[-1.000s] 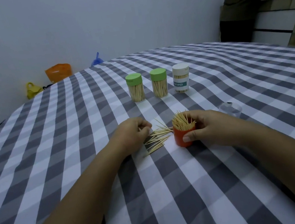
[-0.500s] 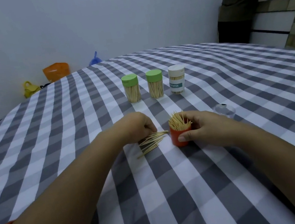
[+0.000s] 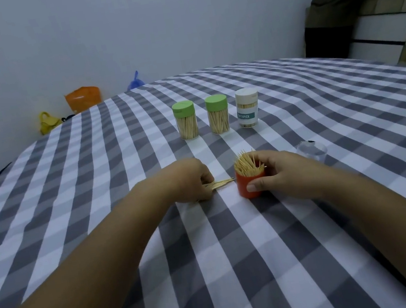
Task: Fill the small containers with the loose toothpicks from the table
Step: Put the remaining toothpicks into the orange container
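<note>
Toothpicks (image 3: 221, 183), loose, gathered at frame centre under left hand (image 3: 192, 179), fingers curled round the bundle. Right hand (image 3: 276, 172) wrapped round orange container (image 3: 249, 186), already bristling with sticks. Best done: pinch bundle tight, align tips, lift, tilt upright, feed into remaining gap; steady container against tipping. Three capped jars (image 3: 217, 117) above centre, seemingly full.

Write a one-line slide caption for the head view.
Left hand gathers loose toothpicks while right hand holds the red container on the checked tablecloth.
</note>
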{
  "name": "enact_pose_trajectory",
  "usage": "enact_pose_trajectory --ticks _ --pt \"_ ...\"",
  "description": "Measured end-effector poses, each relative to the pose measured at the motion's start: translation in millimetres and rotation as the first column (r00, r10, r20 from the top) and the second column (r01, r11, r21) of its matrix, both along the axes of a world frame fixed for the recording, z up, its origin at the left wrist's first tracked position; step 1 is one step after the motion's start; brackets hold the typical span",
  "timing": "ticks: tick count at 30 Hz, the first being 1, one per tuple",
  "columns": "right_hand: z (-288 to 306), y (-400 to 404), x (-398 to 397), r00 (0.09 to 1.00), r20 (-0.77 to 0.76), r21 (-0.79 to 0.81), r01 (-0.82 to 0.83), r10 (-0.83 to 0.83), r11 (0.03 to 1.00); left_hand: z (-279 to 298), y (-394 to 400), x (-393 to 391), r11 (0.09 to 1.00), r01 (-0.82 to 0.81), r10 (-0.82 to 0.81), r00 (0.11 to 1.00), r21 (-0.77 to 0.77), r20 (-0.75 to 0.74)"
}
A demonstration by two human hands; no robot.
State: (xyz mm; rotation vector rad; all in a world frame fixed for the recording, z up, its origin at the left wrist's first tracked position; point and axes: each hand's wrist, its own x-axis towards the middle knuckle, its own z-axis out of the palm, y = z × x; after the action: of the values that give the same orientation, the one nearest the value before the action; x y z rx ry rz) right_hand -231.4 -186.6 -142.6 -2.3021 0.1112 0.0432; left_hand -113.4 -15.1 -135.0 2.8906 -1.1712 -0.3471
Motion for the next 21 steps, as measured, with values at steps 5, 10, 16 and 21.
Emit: enact_pose_trajectory --ticks 5,10,16,21 --pt "2.2 -4.4 -0.7 1.000 -0.018 -0.004 0.010 -0.010 1.000 -9.9 -12.1 -11.1 0.995 0.038 -0.055 0.979 0.089 0.199" --pt "3.1 -7.6 -2.6 1.000 -0.011 0.010 0.021 -0.021 1.000 -19.4 -19.2 -24.1 0.996 -0.016 -0.011 0.951 0.085 0.308" --pt "3.4 -3.7 -2.6 1.000 0.005 -0.026 0.024 -0.024 0.999 -22.2 -18.6 -26.7 0.995 -0.097 0.085 0.957 0.032 0.277" --pt "1.9 5.4 -1.0 1.000 0.015 -0.049 0.022 -0.021 0.999 -3.2 -8.6 -13.7 0.901 -0.307 0.323 0.946 -0.307 0.000"
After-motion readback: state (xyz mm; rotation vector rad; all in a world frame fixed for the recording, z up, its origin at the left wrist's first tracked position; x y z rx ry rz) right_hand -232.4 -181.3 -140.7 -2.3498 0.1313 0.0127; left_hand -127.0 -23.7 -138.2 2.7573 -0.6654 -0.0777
